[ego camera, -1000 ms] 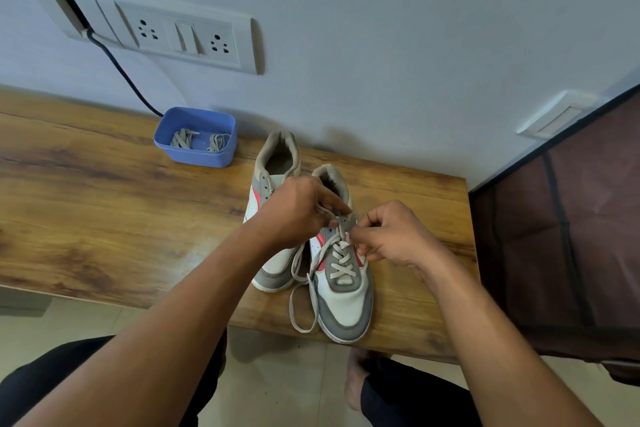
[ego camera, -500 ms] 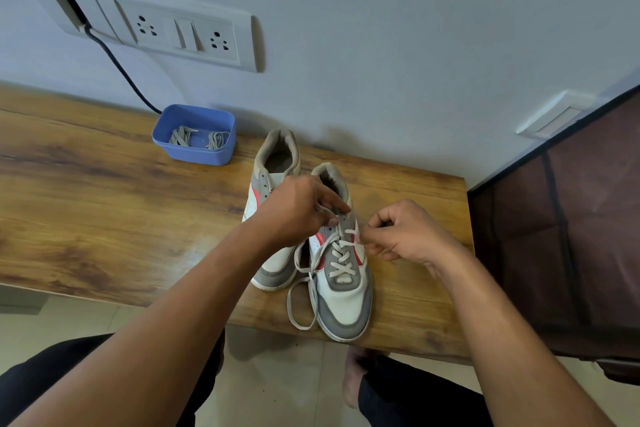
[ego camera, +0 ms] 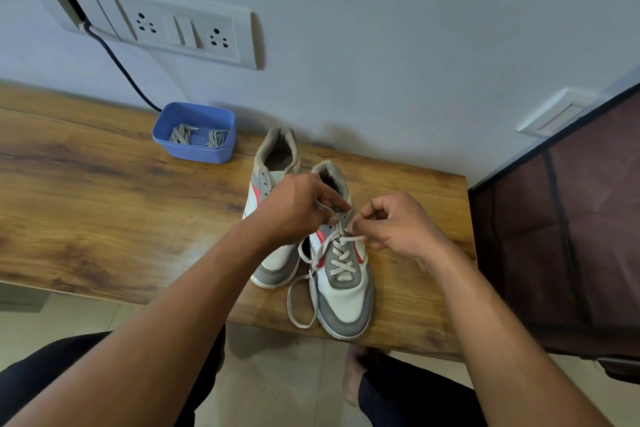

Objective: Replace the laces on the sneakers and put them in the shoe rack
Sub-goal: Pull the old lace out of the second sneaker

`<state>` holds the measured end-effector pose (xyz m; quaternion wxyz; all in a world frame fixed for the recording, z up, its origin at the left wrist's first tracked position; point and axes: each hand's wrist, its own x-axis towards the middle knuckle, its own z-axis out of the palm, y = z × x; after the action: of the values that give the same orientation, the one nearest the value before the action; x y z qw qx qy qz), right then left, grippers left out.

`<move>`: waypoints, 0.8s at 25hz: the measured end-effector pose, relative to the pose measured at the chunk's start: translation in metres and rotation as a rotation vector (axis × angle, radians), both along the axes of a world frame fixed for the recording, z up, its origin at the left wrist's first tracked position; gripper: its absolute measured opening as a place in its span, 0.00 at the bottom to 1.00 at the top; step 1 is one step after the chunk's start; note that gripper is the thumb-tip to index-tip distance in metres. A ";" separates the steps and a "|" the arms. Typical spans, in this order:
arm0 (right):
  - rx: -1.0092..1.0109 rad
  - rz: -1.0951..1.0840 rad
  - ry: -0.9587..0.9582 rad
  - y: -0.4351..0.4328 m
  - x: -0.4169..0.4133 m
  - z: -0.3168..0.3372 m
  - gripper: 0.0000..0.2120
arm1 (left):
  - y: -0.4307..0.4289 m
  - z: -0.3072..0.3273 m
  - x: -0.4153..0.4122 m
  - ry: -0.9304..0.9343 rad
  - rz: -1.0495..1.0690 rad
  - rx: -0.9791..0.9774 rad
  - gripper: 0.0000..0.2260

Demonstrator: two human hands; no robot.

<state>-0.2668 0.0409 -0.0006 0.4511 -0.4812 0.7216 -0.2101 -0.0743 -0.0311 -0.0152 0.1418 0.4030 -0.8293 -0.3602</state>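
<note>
Two white, grey and red sneakers stand side by side on the wooden bench (ego camera: 104, 218), toes toward me. The right sneaker (ego camera: 343, 291) is laced partway with a pale lace (ego camera: 341, 255); one loose end loops off its left side over the bench edge. The left sneaker (ego camera: 273, 163) has no lace and is partly hidden by my left hand (ego camera: 298, 210). That hand pinches the lace at the right sneaker's upper eyelets. My right hand (ego camera: 398, 225) pinches the other lace end just right of the tongue.
A blue plastic tub (ego camera: 194, 135) holding two bundled laces sits at the back of the bench by the wall. A socket panel (ego camera: 156, 26) with a black cable is above it. A dark brown fabric shoe rack (ego camera: 561, 218) stands right of the bench.
My right hand has drawn a little to the right and away from my left hand, drawing its lace end out. The sneakers have stayed in place.
</note>
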 end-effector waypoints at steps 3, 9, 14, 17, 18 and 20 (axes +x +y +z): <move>-0.098 -0.086 0.057 -0.003 -0.016 0.002 0.02 | 0.000 0.001 0.001 0.000 -0.010 -0.020 0.13; -0.036 0.000 0.048 -0.001 -0.003 -0.001 0.03 | 0.001 0.004 0.001 0.006 -0.005 -0.012 0.13; -0.011 -0.056 0.004 -0.001 -0.017 0.003 0.03 | 0.000 0.003 0.001 -0.007 -0.006 -0.015 0.13; -0.030 0.028 0.028 0.000 -0.002 0.000 0.03 | 0.001 0.003 0.001 -0.019 -0.004 -0.022 0.13; -0.052 0.008 0.060 -0.002 -0.006 0.000 0.03 | 0.001 0.003 0.001 -0.018 -0.008 -0.024 0.13; -0.052 -0.069 0.065 -0.004 -0.019 0.001 0.02 | 0.000 0.002 0.001 -0.007 -0.007 -0.016 0.13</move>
<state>-0.2858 0.0365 0.0003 0.4074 -0.4741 0.7463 -0.2286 -0.0730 -0.0308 -0.0128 0.1409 0.4000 -0.8341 -0.3527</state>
